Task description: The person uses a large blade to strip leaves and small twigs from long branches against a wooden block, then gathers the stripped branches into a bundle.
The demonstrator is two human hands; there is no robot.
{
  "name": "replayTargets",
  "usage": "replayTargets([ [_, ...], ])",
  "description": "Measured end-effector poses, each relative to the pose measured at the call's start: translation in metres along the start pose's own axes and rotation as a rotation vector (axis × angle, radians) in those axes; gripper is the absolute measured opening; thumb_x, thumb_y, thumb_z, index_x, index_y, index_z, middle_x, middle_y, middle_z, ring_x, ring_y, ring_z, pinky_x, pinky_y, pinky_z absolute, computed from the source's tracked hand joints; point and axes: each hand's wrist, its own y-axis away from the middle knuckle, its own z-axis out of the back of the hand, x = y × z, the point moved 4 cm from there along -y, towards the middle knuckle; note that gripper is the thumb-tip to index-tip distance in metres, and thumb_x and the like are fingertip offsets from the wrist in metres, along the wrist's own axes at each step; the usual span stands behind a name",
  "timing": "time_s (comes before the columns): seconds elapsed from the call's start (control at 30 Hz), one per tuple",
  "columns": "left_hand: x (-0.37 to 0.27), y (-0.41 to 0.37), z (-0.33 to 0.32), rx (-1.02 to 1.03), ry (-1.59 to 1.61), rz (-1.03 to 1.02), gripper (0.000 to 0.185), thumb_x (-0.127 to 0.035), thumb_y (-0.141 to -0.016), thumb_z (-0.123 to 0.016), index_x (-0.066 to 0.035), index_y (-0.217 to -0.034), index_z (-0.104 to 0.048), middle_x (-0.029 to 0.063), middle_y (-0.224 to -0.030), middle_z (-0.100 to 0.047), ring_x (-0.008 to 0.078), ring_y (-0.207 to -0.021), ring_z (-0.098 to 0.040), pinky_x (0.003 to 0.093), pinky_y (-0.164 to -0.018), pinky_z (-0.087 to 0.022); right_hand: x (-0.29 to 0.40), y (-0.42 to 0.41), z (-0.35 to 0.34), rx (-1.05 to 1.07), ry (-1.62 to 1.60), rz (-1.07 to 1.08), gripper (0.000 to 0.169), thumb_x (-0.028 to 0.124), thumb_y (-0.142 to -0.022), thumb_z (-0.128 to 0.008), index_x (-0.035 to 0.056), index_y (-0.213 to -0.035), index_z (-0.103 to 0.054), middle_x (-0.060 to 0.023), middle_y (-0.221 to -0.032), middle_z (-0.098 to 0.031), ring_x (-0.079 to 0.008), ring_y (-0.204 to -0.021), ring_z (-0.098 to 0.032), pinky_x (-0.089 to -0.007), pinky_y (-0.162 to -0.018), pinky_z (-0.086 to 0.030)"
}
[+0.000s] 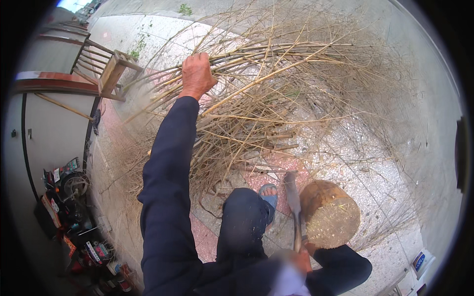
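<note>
At the upper left of the head view, my left hand (198, 76) is closed around a bundle of long dry stalks (237, 61). Their thin branching tops fan out to the right. Below this bundle lies a heap of cut brushwood (237, 137), partly hidden by my left sleeve. Low in the view, my right hand (304, 261) grips the wooden handle of a billhook (293, 198). Its broad blade points away from me, beside a round wooden chopping block (333, 222) with bits of chaff on top. My sandalled foot (269, 196) rests left of the blade.
A wooden chair (113, 72) stands at the upper left, near a stick (64, 106) by the doors. Along the left wall is a cluttered row with a wheeled machine (72, 185). A white bucket (422, 262) sits at the lower right. Terrazzo paving (370, 185) lies underneath.
</note>
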Motion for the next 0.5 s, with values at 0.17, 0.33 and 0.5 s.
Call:
replayTargets([
  [0.17, 0.032, 0.001, 0.109, -0.225, -0.016, 0.106, 0.037, -0.014, -0.058, -0.078, -0.007, -0.090, -0.060, 0.0120, -0.083, -0.063, 0.0339, -0.083, -0.060, 0.0437, -0.078, -0.046, 0.052, 0.005, 0.016, 0.127, 0.045, -0.160, 0.029, 0.015, -0.077, -0.066, -0.0096, -0.091, -0.059, -0.0236, -0.073, -0.065, -0.0318, -0.064, -0.070, -0.0429, -0.060, -0.055],
  [0.33, 0.067, 0.021, 0.221, -0.305, -0.001, 0.201, 0.041, -0.021, -0.059, -0.082, -0.009, -0.091, -0.061, 0.0106, -0.084, -0.065, 0.0319, -0.082, -0.062, 0.0436, -0.076, -0.047, 0.021, -0.008, 0.007, 0.024, 0.203, 0.069, 0.035, 0.023, -0.077, -0.069, -0.0099, -0.088, -0.062, -0.0268, -0.072, -0.065, -0.0363, -0.070, -0.071, -0.0451, -0.064, -0.055],
  [0.5, 0.083, 0.107, 0.295, -0.413, 0.027, 0.254, 0.048, -0.020, -0.056, -0.085, -0.009, -0.095, -0.058, 0.0091, -0.085, -0.062, 0.0317, -0.086, -0.060, 0.0440, -0.078, -0.045, 0.059, -0.001, 0.010, 0.125, 0.326, -0.009, 0.047, 0.036, -0.078, -0.070, -0.0080, -0.092, -0.067, -0.0294, -0.085, -0.068, -0.0382, -0.085, -0.070, -0.0458, -0.073, -0.054],
])
